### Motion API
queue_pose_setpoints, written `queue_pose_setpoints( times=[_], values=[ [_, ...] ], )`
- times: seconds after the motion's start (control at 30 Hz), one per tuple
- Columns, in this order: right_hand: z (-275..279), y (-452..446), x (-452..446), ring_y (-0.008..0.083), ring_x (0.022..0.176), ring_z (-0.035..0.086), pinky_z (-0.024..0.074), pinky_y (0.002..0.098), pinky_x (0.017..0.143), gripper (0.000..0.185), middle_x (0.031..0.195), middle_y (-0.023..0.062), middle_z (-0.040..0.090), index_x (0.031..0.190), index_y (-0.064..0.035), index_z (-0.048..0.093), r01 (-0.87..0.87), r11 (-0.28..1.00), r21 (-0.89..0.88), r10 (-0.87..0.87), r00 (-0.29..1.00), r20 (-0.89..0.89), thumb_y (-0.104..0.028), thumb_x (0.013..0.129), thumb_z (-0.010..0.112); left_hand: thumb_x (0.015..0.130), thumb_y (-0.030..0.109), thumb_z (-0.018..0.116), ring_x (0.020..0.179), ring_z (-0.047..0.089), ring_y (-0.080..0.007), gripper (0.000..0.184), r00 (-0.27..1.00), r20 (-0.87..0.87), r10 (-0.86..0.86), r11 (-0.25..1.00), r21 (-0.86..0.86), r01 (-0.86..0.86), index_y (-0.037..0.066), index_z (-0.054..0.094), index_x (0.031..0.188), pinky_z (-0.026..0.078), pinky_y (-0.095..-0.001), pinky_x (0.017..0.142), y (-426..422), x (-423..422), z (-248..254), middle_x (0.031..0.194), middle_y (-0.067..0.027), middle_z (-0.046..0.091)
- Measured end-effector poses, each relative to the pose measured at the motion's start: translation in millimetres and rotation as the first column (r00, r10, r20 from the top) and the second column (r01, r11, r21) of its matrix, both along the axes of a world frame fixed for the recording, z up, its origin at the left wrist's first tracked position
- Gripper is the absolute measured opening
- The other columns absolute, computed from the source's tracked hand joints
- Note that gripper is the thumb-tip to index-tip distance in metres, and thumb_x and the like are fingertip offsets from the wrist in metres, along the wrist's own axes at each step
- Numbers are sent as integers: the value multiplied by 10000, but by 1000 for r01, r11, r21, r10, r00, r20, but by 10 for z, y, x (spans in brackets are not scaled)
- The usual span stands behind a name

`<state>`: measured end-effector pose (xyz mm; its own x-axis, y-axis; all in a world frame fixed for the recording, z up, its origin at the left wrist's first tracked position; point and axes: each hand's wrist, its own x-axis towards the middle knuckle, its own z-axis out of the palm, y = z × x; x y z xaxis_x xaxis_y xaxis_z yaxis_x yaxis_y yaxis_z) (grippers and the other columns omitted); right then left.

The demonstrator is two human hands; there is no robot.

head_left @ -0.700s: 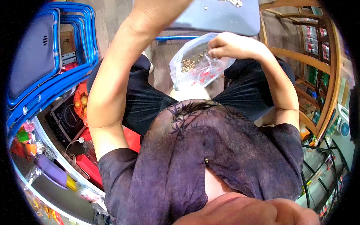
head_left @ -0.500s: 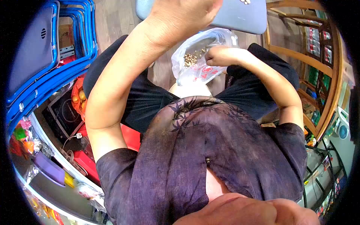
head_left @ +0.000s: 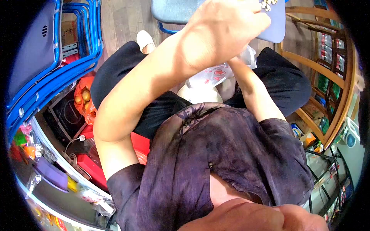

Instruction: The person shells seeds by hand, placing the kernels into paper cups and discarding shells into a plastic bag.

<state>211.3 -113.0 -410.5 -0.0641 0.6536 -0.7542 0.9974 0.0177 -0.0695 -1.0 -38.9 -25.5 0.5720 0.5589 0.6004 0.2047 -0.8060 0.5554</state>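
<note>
My left hand (head_left: pixel 231 29) is raised close to the camera, above the plastic bag and beside the folding chair's seat. Its fingers are curled together; what they hold, if anything, is hidden. Just beyond the fingertips, a small group of pale pieces (head_left: pixel 268 4) lies on the grey-blue seat (head_left: pixel 275 27). A white translucent plastic bag (head_left: pixel 217 73) with red print sits between my knees, partly covered by my left hand. My right forearm (head_left: pixel 250 84) reaches in over the bag, but the right hand's fingers are hidden behind the left hand. Beneath the bag is a rounded white object (head_left: pixel 200 94).
Blue-framed folding chairs (head_left: pixel 54 88) stack at the left. An orange net bag (head_left: pixel 85 98) of round yellowish items lies near a red box (head_left: pixel 138 146). At the right stands a wooden rack (head_left: pixel 327 73). A white shoe (head_left: pixel 145 40) rests on the wooden floor.
My left hand has moved right and down in view, now covering the bag's opening and its small tan pieces. My right forearm has swung inward, its hand going out of sight.
</note>
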Motion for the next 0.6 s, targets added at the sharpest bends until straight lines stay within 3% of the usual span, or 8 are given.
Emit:
queue_pose_setpoints(
  times=[0.2, 0.3, 0.4, 0.47, 0.6],
  values=[
    [-342, -52, -34, 323, 779, 650, 511, 432, 706, 226, 891, 194, 672, 900, -7, 693, 44, 997, -62, -44, 999, 4, -179, 780, 609, 693, 61, 586, 758, 559, -330, 100, 1000, 8, -13, 998, -68, 13, 13, 536, 765, 461, -391, 684, 90, -39, -53, 786, -146, 557],
    [-477, -96, -65, 323, 811, 651, 511, 431, 731, 238, 918, 194, 672, 917, -11, 696, 54, 994, -91, -54, 999, -1, -186, 783, 606, 682, 60, 597, 733, 553, -310, 112, 995, -101, -16, 994, -111, 5, 22, 532, 765, 456, -370, 665, 119, -114, -49, 762, -130, 535],
    [-570, -136, -78, 323, 843, 651, 511, 431, 756, 251, 945, 194, 672, 934, -16, 699, 70, 991, -112, -71, 997, -10, -194, 786, 603, 664, 62, 609, 708, 545, -280, 128, 979, -200, 44, 998, 50, -35, 43, 518, 752, 447, -353, 645, 53, -106, -164, 730, -106, 500],
    [-616, -161, -97, 323, 864, 652, 511, 430, 773, 260, 963, 195, 672, 946, -19, 701, 74, 989, -125, -77, 997, -15, -199, 787, 601, 638, 113, 666, 761, 605, -191, 124, 965, -237, 117, 993, 22, -115, 110, 583, 730, 489, -293, 680, -58, -68, -195, 734, -26, 564],
    [-642, -218, -158, 323, 907, 653, 511, 429, 806, 278, 999, 195, 673, 969, -25, 705, 75, 986, -152, -81, 996, -35, -209, 791, 597, 637, 123, 667, 737, 598, -187, 117, 974, -202, 103, 995, 25, -100, 112, 582, 717, 489, -299, 668, -88, -31, -240, 715, -23, 559]
  ],
)
